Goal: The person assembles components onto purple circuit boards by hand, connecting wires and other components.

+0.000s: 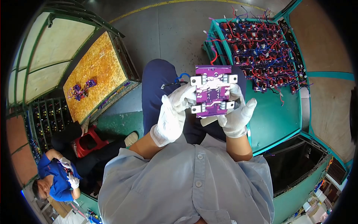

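Observation:
A purple circuit board (213,91) is held up above my lap, its soldered side facing me. Four pale metal tabs with holes stick out at its sides, two on each long edge. My left hand (174,108), in a white knitted glove, grips the board's left edge. On the other edge my gloved right hand (238,114) closes round it from below, thumb pointing outward. Blue and black wires (181,77) trail from the left side of the board. The components on its underside are hidden.
At the right, a green-framed table (276,121) bears rows of wired circuit boards (261,52). To the left, a yellow-brown board-topped table (99,69) carries a few purple boards (82,89). A co-worker (56,171) in blue sits near a red stool (89,142), holding a small part.

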The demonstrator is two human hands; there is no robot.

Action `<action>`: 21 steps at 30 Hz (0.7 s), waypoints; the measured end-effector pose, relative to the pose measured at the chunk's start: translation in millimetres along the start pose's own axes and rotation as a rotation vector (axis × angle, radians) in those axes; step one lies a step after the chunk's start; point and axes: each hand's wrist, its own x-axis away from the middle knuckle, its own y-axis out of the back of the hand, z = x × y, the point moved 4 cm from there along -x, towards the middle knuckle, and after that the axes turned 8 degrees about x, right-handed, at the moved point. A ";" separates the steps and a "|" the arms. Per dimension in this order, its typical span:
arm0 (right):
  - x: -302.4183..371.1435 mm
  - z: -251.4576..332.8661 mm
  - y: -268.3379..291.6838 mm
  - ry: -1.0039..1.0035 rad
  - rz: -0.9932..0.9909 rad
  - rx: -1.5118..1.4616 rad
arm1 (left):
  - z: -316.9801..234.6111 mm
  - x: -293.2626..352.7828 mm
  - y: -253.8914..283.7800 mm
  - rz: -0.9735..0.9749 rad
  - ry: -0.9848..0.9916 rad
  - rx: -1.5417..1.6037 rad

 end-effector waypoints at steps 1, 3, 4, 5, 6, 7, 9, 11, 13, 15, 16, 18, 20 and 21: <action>0.2 0.7 1.4 0.017 -0.042 0.025 | 0.1 -0.3 -1.0 0.007 -0.006 -0.003; -0.8 -1.3 6.1 0.005 0.105 -0.106 | 1.5 1.3 -1.4 -0.053 0.010 -0.115; 0.5 -2.3 9.7 0.007 0.093 -0.124 | 1.9 1.4 -2.5 -0.044 -0.006 -0.152; 0.8 -1.2 8.3 0.005 0.084 -0.146 | 2.6 1.1 -4.0 -0.044 -0.012 -0.159; 2.1 0.4 9.0 0.029 -0.127 0.030 | 3.9 0.6 -5.0 -0.058 -0.003 -0.188; 2.1 0.7 10.1 0.029 -0.121 0.024 | 5.2 -0.3 -5.5 -0.073 0.006 -0.217; 3.6 6.6 15.0 0.070 -0.139 0.082 | 8.8 -6.2 -11.2 -0.052 0.038 -0.254; 6.4 13.6 22.9 0.238 -0.201 0.267 | 10.4 -16.1 -21.3 -0.005 -0.051 -0.395; 4.9 8.3 31.6 -0.044 -0.092 -0.209 | 12.2 -20.7 -28.7 -0.085 0.127 -0.448; 0.2 9.6 36.2 -0.044 -0.045 -0.035 | 16.0 -24.2 -24.1 -0.060 0.072 -0.482; -0.9 15.0 33.5 -0.047 -0.102 -0.030 | 12.4 -32.1 -34.5 0.031 0.046 -0.669; 1.4 18.9 48.7 0.002 -0.173 0.152 | 15.7 -32.2 -40.5 0.221 -0.017 -1.020; 8.7 34.9 49.7 0.122 -0.097 0.270 | 29.5 -40.9 -53.5 0.533 -0.053 -1.057; 15.1 39.7 56.5 0.110 0.021 0.314 | 44.0 -45.8 -52.7 0.776 -0.083 -1.129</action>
